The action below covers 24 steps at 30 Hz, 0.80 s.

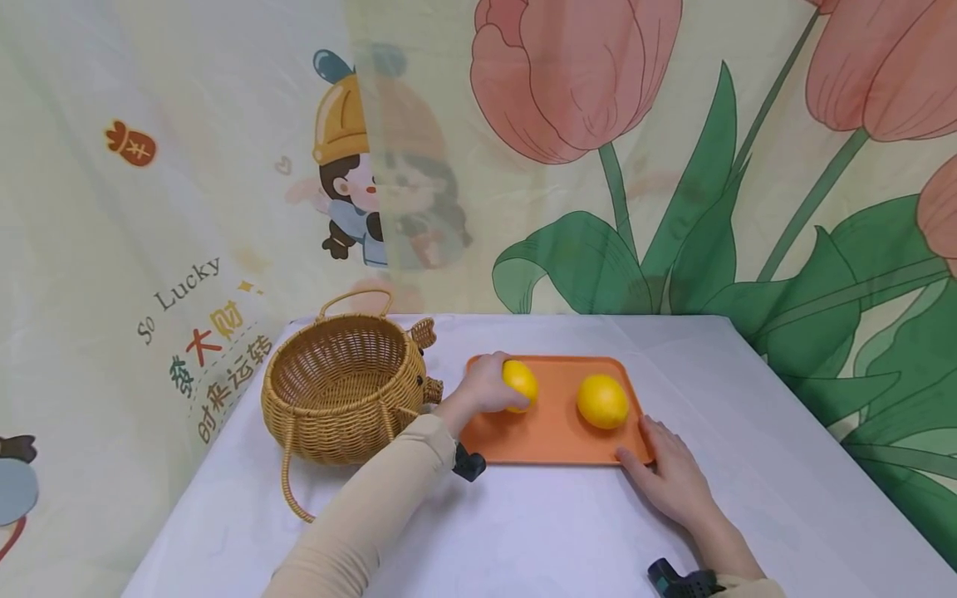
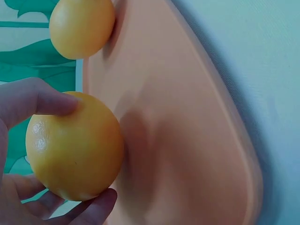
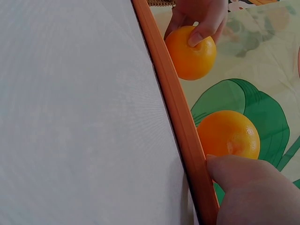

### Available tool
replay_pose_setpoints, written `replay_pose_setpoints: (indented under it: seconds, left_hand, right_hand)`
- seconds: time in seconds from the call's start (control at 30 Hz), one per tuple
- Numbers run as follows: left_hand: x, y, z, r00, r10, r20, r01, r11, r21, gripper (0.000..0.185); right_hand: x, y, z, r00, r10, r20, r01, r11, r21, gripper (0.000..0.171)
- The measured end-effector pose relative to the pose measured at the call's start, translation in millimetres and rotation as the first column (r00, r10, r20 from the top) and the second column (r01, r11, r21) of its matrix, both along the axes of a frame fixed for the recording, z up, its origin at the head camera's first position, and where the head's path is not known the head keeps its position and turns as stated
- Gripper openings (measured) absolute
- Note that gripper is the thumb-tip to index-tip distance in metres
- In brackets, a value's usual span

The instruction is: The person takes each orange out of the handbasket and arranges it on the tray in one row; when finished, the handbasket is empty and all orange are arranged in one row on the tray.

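Note:
An orange tray (image 1: 553, 436) lies on the white table and bears two yellow-orange round fruits. My left hand (image 1: 488, 384) grips the left fruit (image 1: 521, 382) at the tray's left side; in the left wrist view its thumb and fingers curl round that fruit (image 2: 75, 147). The second fruit (image 1: 601, 401) sits free on the tray's right half. My right hand (image 1: 664, 463) lies flat on the table at the tray's near right corner, fingers straight. In the right wrist view its thumb (image 3: 239, 176) touches the tray rim (image 3: 173, 103).
A woven wicker basket (image 1: 340, 390) with a loop handle stands left of the tray, with nothing showing inside it. A printed cloth backdrop hangs behind the table's far edge. The table (image 1: 748, 432) drops off at both sides.

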<state>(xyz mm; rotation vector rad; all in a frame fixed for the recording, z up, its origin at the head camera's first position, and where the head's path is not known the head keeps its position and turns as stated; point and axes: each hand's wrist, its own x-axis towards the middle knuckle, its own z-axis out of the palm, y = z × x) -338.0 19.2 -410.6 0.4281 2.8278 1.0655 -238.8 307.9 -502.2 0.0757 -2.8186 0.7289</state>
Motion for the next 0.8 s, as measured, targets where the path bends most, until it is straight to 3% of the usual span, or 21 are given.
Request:
replay_pose_setpoints:
  seconds: [0.47, 0.8]
  left_hand:
    - [-2.4, -3.1, -8.9, 0.999, -0.042, -0.022, 0.042, 0.999, -0.027, 0.085]
    - [0.1, 4.1, -3.2, 0.994, -0.104, -0.037, 0.100, 0.990, -0.101, 0.085]
  right_hand:
    - [-1.0, -3.2, 2.0, 1.000, -0.001, 0.027, 0.001, 1.000, -0.003, 0.088]
    - [-0.4, -1.5, 4.6, 1.000, 0.004, 0.030, -0.004, 1.000, -0.001, 0.087]
